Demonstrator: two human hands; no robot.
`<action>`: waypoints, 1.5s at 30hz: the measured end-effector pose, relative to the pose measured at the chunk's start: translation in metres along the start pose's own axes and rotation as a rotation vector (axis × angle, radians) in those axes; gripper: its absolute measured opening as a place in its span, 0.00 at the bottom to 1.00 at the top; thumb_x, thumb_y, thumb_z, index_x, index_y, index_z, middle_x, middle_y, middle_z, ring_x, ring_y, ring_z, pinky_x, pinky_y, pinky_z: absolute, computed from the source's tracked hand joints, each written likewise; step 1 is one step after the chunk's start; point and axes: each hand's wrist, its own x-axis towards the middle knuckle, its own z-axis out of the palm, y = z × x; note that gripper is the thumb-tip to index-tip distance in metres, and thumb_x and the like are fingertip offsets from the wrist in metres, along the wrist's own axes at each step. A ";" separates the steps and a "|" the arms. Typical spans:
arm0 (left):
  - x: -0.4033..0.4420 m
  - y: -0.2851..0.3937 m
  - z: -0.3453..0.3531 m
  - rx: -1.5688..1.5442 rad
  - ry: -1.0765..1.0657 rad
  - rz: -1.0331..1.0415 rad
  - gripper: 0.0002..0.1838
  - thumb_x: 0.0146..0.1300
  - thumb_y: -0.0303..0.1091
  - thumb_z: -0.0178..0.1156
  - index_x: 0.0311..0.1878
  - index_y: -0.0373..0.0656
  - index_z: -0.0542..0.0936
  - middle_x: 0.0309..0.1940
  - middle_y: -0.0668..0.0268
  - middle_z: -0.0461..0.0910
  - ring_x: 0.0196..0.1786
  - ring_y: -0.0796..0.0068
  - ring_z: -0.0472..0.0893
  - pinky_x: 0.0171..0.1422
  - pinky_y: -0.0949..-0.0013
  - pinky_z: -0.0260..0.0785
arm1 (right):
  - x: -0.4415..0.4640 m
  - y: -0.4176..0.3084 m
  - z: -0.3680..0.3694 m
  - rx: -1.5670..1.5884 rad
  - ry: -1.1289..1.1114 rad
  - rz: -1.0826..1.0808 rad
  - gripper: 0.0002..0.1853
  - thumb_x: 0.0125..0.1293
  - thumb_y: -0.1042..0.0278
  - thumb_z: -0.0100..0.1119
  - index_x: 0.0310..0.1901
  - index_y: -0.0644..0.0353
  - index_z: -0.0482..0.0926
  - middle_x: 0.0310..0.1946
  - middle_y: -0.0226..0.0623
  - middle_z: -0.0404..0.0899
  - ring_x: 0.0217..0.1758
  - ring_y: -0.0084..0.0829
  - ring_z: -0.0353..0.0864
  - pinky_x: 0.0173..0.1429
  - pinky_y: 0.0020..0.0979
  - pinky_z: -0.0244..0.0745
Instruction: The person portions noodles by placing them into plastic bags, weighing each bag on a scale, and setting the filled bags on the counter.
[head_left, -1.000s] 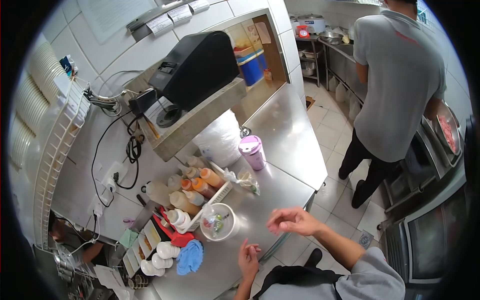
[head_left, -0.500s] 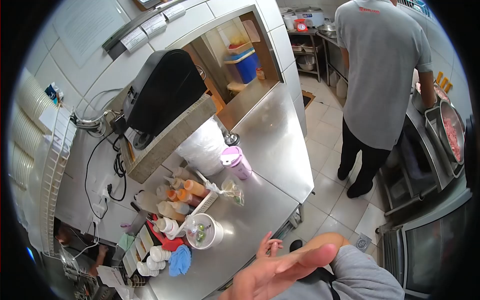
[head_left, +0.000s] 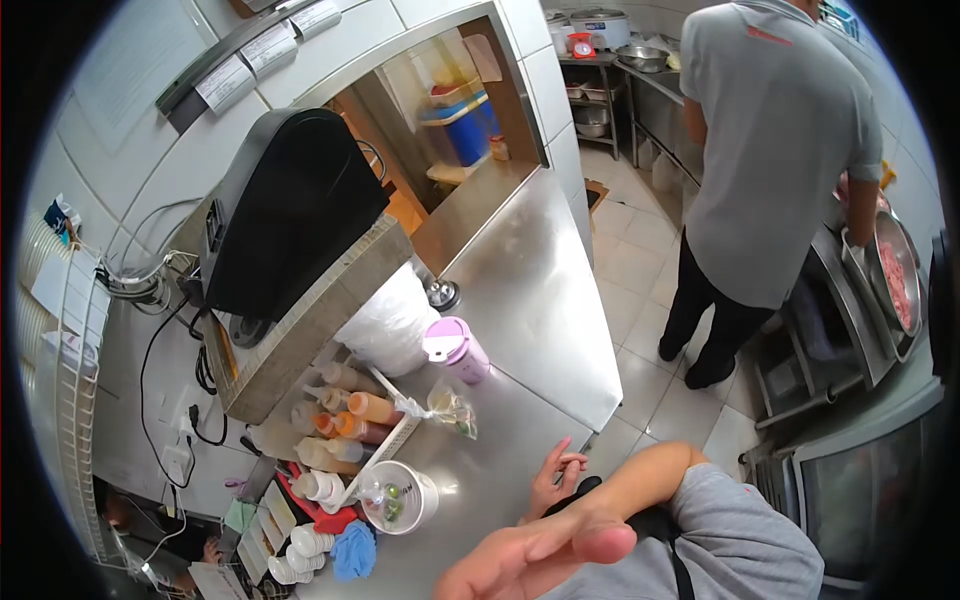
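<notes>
My right hand is large in the foreground at the bottom, its thumb stretched out to the right and its other fingers partly cut off by the frame edge. No object shows in it. Beyond it, near the front edge of the steel counter, my left hand has its fingers apart and appears to hold nothing; its wrist is hidden. A white tub with a clear bag of green pieces stands nearest on the counter. Behind are a knotted plastic bag and a lilac tumbler.
Sauce bottles fill a white basket beside a blue cloth and stacked white lids. A black machine sits on a ledge above. Across the aisle, a co-worker in a grey shirt reaches towards a bowl of meat.
The view has shifted, and the counter items sit further left and slightly lower. My right hand appears lower in view, and my left hand shows a little more to the right.
</notes>
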 end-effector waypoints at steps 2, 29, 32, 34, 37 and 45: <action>0.024 -0.002 0.004 0.046 0.035 0.021 0.23 0.62 0.25 0.51 0.61 0.39 0.63 0.36 0.61 0.79 0.33 0.78 0.78 0.40 0.74 0.71 | -0.004 -0.031 -0.003 0.003 -0.050 0.066 0.57 0.41 0.21 0.51 0.56 0.74 0.60 0.51 0.47 0.69 0.51 0.32 0.72 0.51 0.30 0.67; 0.187 -0.030 0.150 0.145 0.282 -0.072 0.18 0.63 0.24 0.49 0.56 0.36 0.68 0.33 0.61 0.79 0.33 0.77 0.79 0.40 0.74 0.70 | -0.356 -0.354 -0.098 -2.172 1.118 0.709 0.17 0.55 0.65 0.59 0.46 0.62 0.75 0.42 0.44 0.75 0.46 0.43 0.73 0.51 0.35 0.68; 0.228 -0.039 0.153 0.154 0.250 -0.111 0.16 0.63 0.24 0.49 0.55 0.34 0.69 0.32 0.61 0.79 0.33 0.77 0.78 0.40 0.74 0.70 | -0.416 -0.413 -0.106 -2.360 1.463 0.682 0.17 0.56 0.65 0.58 0.46 0.64 0.74 0.43 0.46 0.74 0.47 0.45 0.71 0.51 0.38 0.66; 0.261 -0.050 0.154 0.155 0.229 -0.096 0.15 0.62 0.24 0.50 0.53 0.35 0.71 0.31 0.61 0.80 0.33 0.76 0.79 0.38 0.75 0.70 | -0.446 -0.438 -0.107 -2.058 1.642 0.511 0.19 0.56 0.63 0.58 0.47 0.64 0.74 0.45 0.45 0.74 0.51 0.44 0.70 0.54 0.37 0.65; 0.326 -0.063 0.159 0.120 0.230 -0.152 0.15 0.63 0.24 0.49 0.53 0.34 0.72 0.31 0.61 0.79 0.33 0.77 0.79 0.38 0.75 0.70 | -0.436 -0.451 -0.107 -1.948 1.658 0.553 0.19 0.57 0.61 0.58 0.48 0.62 0.73 0.46 0.45 0.74 0.54 0.44 0.69 0.58 0.37 0.63; 0.539 -0.133 0.148 -0.074 0.165 -0.252 0.12 0.64 0.24 0.47 0.49 0.33 0.73 0.33 0.61 0.79 0.36 0.77 0.78 0.42 0.75 0.69 | -0.527 -0.505 -0.349 -1.638 1.909 1.347 0.22 0.52 0.49 0.60 0.46 0.51 0.77 0.41 0.41 0.77 0.48 0.43 0.74 0.51 0.40 0.69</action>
